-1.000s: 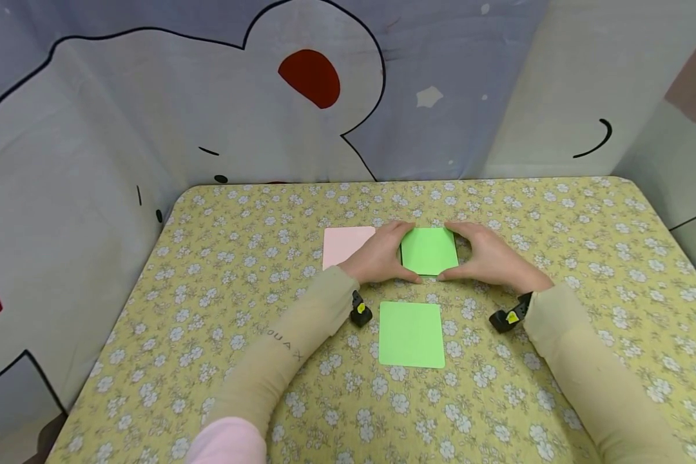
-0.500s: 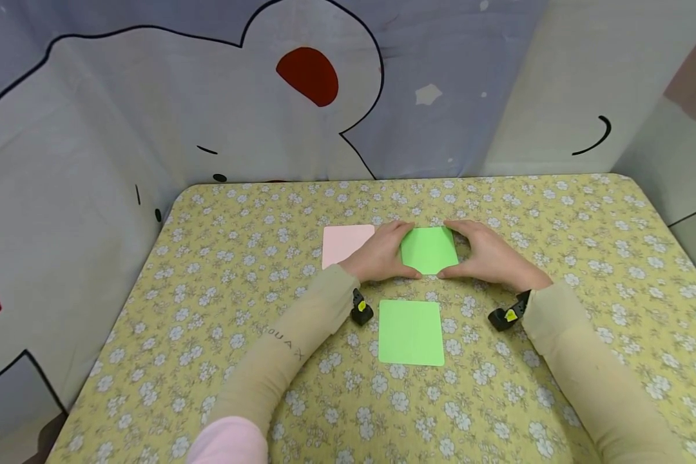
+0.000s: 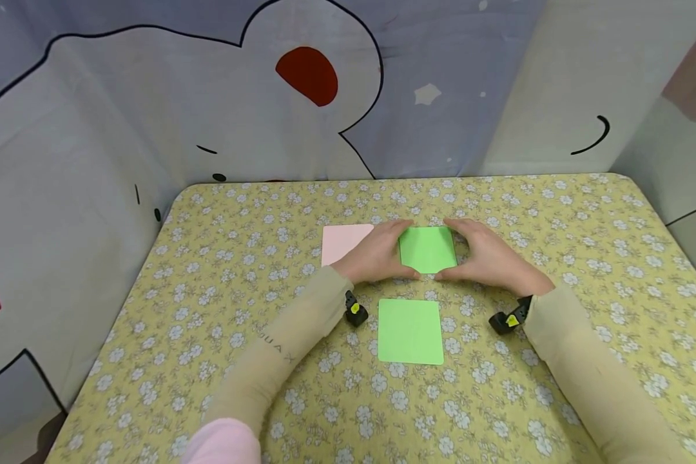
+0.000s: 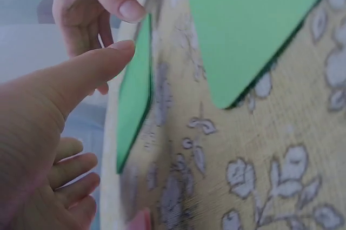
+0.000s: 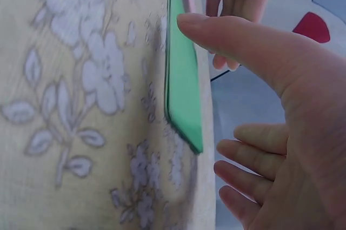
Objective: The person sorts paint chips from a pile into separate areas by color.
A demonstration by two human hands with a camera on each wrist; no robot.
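Observation:
A square green card (image 3: pixel 428 250) lies on the floral tablecloth between my two hands, a thin dark line showing along its edge in the right wrist view. My left hand (image 3: pixel 377 254) frames its left side, with the thumb near the front corner and the index finger near the back one. On the opposite side my right hand (image 3: pixel 487 258) mirrors this, fingers spread in a C shape. Both wrist views show the other fingers relaxed and holding nothing. Nearer to me lies a second green card (image 3: pixel 410 330). A pink card (image 3: pixel 343 241) is partly hidden behind my left hand.
The yellow floral tablecloth (image 3: pixel 220 361) covers a table with rounded back corners. A printed curtain (image 3: pixel 435 142) hangs along its back and left sides. Black wrist cameras (image 3: pixel 356 312) sit on both wrists, low over the cloth.
Half a second ago the green card between my hands looked slightly bowed; it now looks flatter. My left wrist has shifted slightly left. The other cards stay in place.

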